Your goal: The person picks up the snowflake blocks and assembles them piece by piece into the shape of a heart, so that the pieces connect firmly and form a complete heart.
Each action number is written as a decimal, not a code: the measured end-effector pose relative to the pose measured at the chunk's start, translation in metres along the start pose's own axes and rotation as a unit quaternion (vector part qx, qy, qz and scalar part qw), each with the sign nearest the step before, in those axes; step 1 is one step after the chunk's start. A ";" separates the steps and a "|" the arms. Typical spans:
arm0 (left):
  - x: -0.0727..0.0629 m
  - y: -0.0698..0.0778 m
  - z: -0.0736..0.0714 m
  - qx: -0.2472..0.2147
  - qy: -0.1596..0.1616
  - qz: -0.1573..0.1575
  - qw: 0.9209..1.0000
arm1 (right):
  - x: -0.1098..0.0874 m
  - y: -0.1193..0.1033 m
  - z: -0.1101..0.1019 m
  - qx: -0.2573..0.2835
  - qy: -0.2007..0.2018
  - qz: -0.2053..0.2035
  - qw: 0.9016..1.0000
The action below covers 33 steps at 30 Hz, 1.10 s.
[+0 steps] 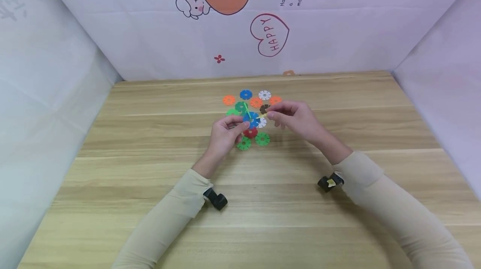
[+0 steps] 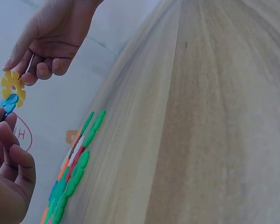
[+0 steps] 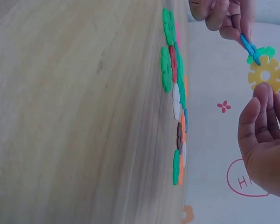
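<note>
My left hand [image 1: 222,137] pinches a blue notched snowflake disc [image 1: 249,118] between thumb and fingers, above the table. A light green disc [image 3: 269,51] stands joined to the blue one, at an angle to it. My right hand [image 1: 298,119] pinches a yellow snowflake disc [image 3: 256,76] by its edge. In both wrist views the yellow disc meets the blue disc's rim; how deep their slots sit in each other I cannot tell. The two hands face each other over the loose discs.
Loose snowflake discs lie flat below the hands: several green [image 1: 262,139], a red one [image 1: 250,133], orange [image 1: 229,100], blue [image 1: 246,94], white [image 1: 264,95] and brown [image 1: 263,108]. The wooden table [image 1: 180,219] ends at a printed white backdrop [image 1: 150,43].
</note>
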State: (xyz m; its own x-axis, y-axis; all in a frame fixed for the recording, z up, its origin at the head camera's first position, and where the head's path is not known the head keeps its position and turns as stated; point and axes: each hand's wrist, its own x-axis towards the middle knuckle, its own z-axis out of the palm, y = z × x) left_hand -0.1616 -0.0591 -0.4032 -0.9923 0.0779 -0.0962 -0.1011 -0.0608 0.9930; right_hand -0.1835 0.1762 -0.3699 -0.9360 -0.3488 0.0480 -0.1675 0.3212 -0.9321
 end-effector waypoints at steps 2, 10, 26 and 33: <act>0.000 -0.001 0.000 0.005 -0.003 0.002 1.000 | 0.000 0.000 0.001 0.006 0.003 0.006 1.000; -0.001 -0.002 -0.002 0.025 -0.007 0.010 1.000 | 0.002 0.002 0.000 0.041 -0.019 0.043 0.998; -0.001 0.002 0.000 0.030 -0.011 0.031 0.999 | 0.004 -0.001 0.005 0.119 -0.025 0.054 0.991; -0.002 0.004 -0.001 0.034 -0.012 0.033 0.999 | 0.004 -0.002 0.008 0.126 -0.020 0.051 0.991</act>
State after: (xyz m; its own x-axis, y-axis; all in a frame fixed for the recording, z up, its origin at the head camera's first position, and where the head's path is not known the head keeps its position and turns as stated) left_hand -0.1598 -0.0607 -0.3992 -0.9945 0.1007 -0.0298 -0.0299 0.0008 0.9996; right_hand -0.1847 0.1672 -0.3709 -0.9303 -0.3620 -0.0598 0.0138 0.1285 -0.9916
